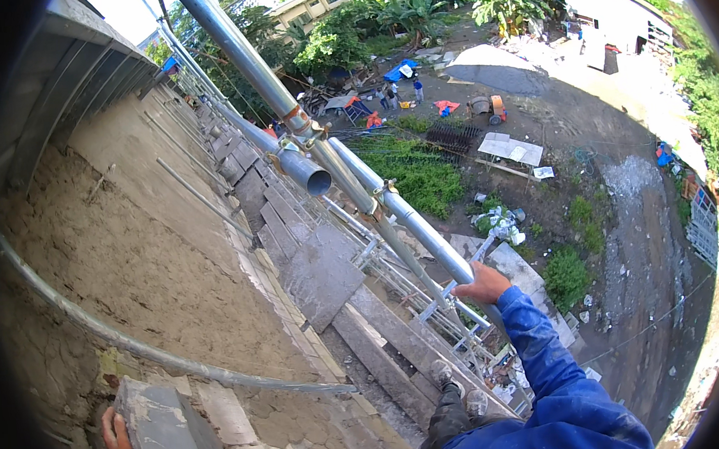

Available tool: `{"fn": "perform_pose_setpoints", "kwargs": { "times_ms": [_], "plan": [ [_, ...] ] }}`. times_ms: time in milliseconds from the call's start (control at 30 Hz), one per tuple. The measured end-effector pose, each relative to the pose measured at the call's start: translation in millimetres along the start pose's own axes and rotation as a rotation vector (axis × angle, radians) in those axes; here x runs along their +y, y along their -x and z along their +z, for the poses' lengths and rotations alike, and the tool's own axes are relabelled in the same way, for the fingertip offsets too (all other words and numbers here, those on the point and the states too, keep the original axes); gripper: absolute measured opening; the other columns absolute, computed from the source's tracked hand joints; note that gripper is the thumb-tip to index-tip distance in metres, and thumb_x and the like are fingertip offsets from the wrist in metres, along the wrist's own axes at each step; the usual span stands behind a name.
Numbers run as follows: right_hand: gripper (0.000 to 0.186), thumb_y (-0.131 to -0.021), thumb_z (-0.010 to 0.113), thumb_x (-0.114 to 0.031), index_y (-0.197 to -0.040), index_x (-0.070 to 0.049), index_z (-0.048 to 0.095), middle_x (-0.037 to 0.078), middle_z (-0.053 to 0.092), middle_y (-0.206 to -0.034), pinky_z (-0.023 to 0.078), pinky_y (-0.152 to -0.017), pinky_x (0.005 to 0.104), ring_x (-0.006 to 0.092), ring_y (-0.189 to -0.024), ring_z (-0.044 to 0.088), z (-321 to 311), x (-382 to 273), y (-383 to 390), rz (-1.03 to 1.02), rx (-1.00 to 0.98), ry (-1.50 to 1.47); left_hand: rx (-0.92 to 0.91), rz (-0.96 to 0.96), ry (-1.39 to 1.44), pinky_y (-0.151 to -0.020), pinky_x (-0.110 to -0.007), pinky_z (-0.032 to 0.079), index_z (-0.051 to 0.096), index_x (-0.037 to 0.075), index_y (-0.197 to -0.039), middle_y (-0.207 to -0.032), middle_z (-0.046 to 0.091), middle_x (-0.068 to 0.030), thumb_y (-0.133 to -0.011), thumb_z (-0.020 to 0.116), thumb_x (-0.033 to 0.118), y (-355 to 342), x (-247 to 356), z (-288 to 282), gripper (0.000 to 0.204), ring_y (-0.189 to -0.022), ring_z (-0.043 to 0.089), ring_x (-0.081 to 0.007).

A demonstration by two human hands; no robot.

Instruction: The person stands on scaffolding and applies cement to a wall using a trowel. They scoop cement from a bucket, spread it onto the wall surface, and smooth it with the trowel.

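My left hand [119, 441] is at the lower left, fingers curled on the side of a grey, mortar-smeared rectangular piece [170, 425] against the rough plastered wall [131, 263]. My right hand [482, 283] grips a silver scaffold pipe [422, 233] running diagonally through the view, joined by clamps to other tubes. A long bent pipe [101, 314] lies across the wall above my left hand. My blue right sleeve [550, 377] and a dark-clad leg [437, 421] show at the bottom, over the scaffold.
Dusty planks and boards [313, 268] form a narrow walkway along the wall, high above the ground. Far below are several people [417, 89], tarps [443, 108], an orange mixer [492, 109], sheet-topped tables [511, 149], weeds and a gravel track [640, 232]. Short pipes [201, 193] line the wall.
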State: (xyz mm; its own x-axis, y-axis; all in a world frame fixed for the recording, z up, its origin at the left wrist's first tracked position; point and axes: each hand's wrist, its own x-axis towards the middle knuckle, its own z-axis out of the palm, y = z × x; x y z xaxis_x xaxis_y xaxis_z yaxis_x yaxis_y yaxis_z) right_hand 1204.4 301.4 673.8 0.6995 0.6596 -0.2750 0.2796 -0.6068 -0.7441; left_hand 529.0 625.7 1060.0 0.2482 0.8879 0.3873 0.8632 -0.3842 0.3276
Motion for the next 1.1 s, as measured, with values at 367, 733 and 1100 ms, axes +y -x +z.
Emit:
{"fn": "perform_pose_setpoints", "kwargs": {
  "times_ms": [367,733,1100],
  "plan": [
    [0.101,-0.071,0.079,-0.058,-0.139,0.010,0.045,0.033,0.062,-0.123,0.048,-0.099,0.0431,0.0419,-0.114,0.064,3,4,-4,-0.013,0.005,0.006,0.027,-0.052,-0.028,-0.108,-0.038,0.037,0.053,-0.002,-0.137,-0.137,0.056,-0.0179,-0.104,0.048,0.049,-1,4,2,0.061,-0.129,0.050,-0.0293],
    [0.103,-0.071,0.080,-0.057,-0.139,0.010,0.044,0.034,0.061,-0.125,0.048,-0.101,0.0420,0.0417,-0.116,0.063,2,3,-4,-0.004,0.002,-0.017,0.012,-0.074,-0.040,-0.108,-0.044,0.039,0.051,0.000,-0.140,-0.140,0.053,-0.0190,-0.102,0.046,0.054,-2,-2,4,0.066,-0.131,0.049,-0.0333],
    [0.101,-0.071,0.079,-0.057,-0.137,0.012,0.045,0.034,0.061,-0.125,0.048,-0.100,0.0415,0.0407,-0.115,0.063,-4,-7,3,0.022,-0.012,-0.012,0.008,-0.020,-0.005,-0.106,-0.040,0.038,0.053,-0.002,-0.137,-0.135,0.056,-0.0183,-0.103,0.049,0.047,2,2,1,0.059,-0.126,0.052,-0.0301]
  ]
}}
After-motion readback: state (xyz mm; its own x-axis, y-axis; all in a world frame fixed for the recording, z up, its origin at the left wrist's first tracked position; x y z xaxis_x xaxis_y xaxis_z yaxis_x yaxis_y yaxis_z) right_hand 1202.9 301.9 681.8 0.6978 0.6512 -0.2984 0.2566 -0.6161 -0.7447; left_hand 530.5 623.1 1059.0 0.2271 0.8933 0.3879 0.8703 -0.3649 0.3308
